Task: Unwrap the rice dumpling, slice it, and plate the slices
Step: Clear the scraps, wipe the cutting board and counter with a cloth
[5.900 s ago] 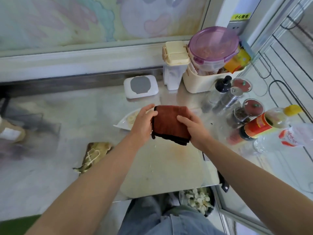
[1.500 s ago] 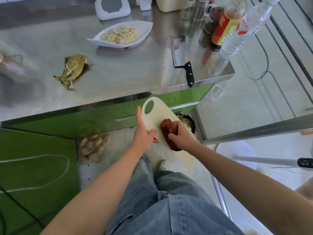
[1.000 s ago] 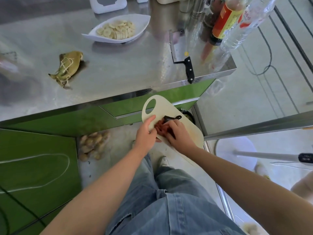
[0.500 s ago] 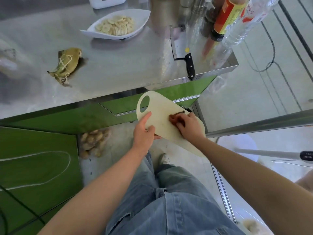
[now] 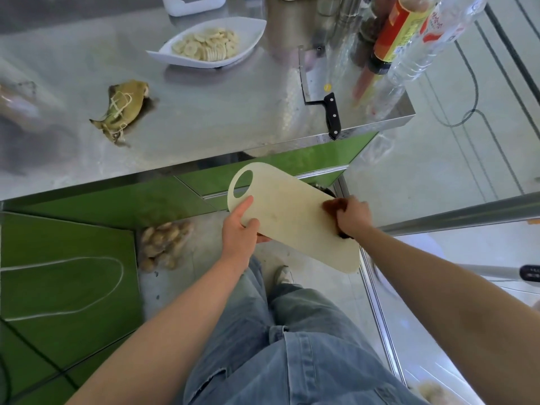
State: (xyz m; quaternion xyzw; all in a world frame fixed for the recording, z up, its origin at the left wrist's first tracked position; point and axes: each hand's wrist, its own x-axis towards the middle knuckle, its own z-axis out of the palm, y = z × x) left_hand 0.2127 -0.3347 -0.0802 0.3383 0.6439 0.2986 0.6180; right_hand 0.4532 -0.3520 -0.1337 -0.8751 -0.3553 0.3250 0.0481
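Below the table's (image 5: 222, 118) front edge, fingers of the left hand (image 5: 239, 231) grip the cutting board (image 5: 292, 213), fingers of the right hand (image 5: 353, 217) clutch a brown cloth (image 5: 334, 205) against it, and the tied rice dumpling (image 5: 123, 108) lies on the table.

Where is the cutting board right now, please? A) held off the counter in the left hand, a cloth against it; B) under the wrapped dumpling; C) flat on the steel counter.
A: the left hand grips the cutting board out past the counter edge, and the right hand presses a brown cloth on it.
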